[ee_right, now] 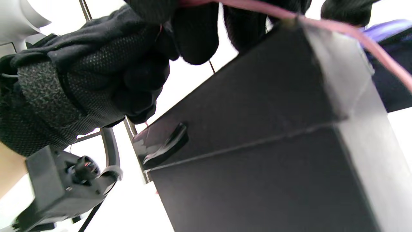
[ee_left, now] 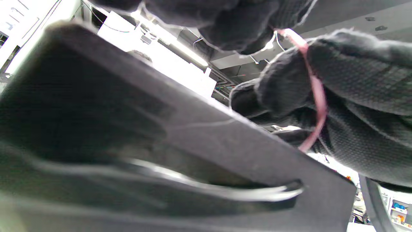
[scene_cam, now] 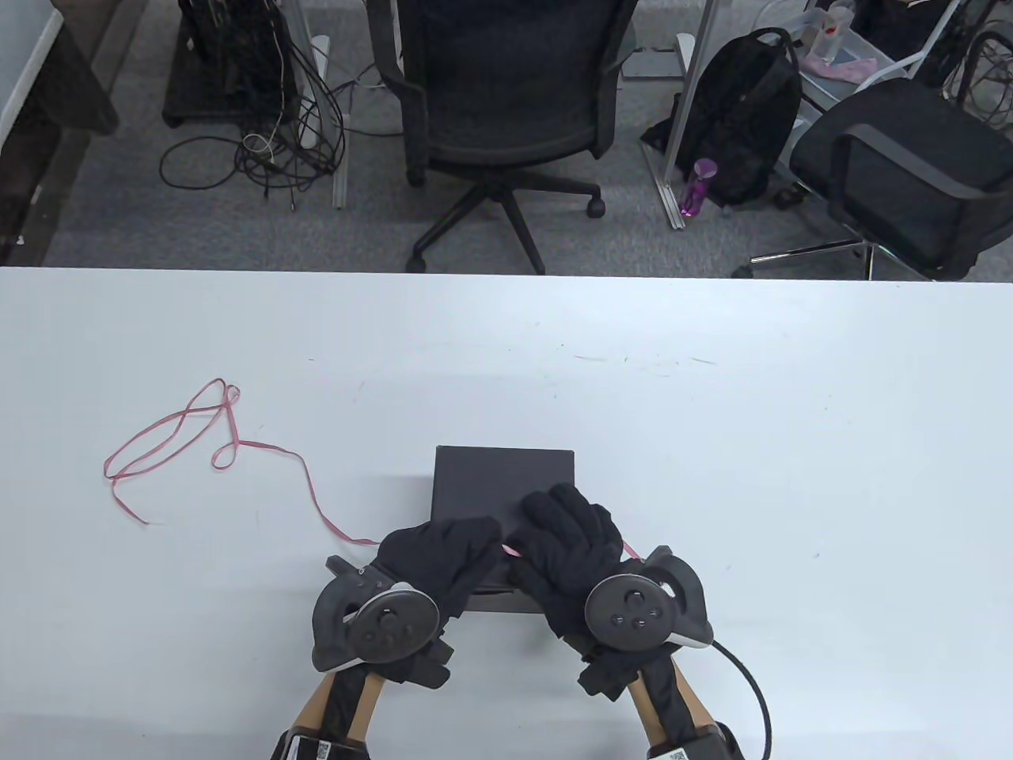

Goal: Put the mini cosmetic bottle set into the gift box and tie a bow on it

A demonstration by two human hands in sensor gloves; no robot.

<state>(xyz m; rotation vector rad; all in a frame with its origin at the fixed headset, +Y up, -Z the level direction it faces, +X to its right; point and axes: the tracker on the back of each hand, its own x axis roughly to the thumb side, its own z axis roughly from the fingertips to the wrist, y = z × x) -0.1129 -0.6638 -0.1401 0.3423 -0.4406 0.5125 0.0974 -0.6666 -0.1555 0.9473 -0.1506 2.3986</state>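
At the near middle of the table (scene_cam: 712, 412), both hands sit on the closed black box (scene_cam: 491, 483). Left hand (scene_cam: 439, 558): fingers curled tight, pinching the pink ribbon (scene_cam: 305, 483); the right wrist view shows that fist clearly, the table view doesn't. Right hand (scene_cam: 566, 542): fingers bent down over the lid; left wrist view shows ribbon running across them, but whether they grip it I can't tell. Only the table view shows the ribbon's slack, looped far left on the table. Only the wrist views show the box's front notch. Bottles not visible.
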